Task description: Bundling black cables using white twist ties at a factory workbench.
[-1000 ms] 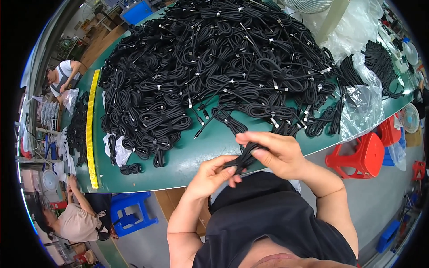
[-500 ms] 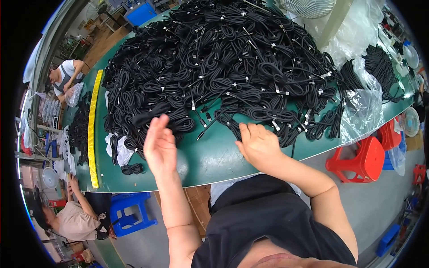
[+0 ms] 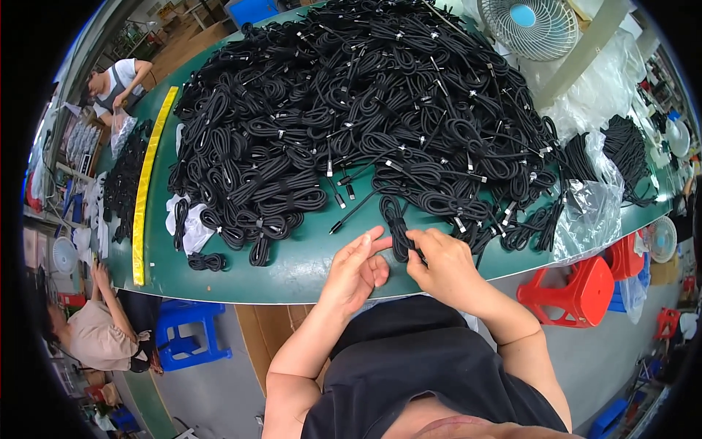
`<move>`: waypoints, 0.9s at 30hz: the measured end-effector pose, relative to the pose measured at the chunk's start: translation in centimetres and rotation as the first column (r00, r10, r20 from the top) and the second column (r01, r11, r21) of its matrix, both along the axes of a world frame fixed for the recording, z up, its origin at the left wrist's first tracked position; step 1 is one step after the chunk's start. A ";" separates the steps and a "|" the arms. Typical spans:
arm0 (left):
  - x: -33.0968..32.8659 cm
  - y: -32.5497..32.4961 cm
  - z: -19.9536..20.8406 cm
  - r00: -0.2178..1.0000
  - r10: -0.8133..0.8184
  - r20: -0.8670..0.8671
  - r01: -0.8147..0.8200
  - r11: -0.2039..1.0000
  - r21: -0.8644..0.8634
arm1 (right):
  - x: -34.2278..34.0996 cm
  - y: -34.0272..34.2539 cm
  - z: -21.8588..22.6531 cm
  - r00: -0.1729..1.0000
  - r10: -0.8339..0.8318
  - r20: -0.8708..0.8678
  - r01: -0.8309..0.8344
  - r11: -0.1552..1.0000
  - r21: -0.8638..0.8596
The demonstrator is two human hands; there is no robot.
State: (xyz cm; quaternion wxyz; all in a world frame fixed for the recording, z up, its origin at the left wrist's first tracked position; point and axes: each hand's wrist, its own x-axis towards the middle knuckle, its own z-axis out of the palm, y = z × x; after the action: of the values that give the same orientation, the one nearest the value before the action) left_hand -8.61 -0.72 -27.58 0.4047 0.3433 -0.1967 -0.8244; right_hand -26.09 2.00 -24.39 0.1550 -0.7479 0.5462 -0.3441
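Observation:
A coiled black cable (image 3: pixel 395 223), bundled in a long loop, is pinched at its near end by my right hand (image 3: pixel 444 265). Its far end lies at the front of the large heap of black cables (image 3: pixel 351 110). Just left of it is my left hand (image 3: pixel 357 269), palm turned inward, index finger stretched toward the coil and the other fingers loosely curled with nothing visible in them. Whether that fingertip touches the coil I cannot tell. Several loose cable ends with metal plugs (image 3: pixel 340 199) stick out of the heap beyond my hands.
The green table (image 3: pixel 292 274) carries a yellow strip (image 3: pixel 152 190) on its left. A white fan (image 3: pixel 530 25) and clear plastic bags (image 3: pixel 589 219) are at the right. Red stools (image 3: pixel 585 293) and a blue stool (image 3: pixel 191 333) flank the table. Two people work on the left.
My left hand has moved right, from the left part of the heap to beside my right hand. A blurred black bundle above it is gone from the air. The coil is now drawn nearer me.

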 end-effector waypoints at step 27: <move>0.7 -1.0 3.9 0.969 0.223 0.111 -0.122 0.813 -0.569 | -0.5 1.3 0.2 0.947 0.186 0.261 -0.158 0.979 -0.127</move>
State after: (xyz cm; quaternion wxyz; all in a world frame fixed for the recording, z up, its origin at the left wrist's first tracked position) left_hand -7.94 -1.70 -23.69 0.5418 0.2968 -0.4308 -0.6579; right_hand -26.58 3.26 -24.19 0.2185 -0.7455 0.4338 -0.4564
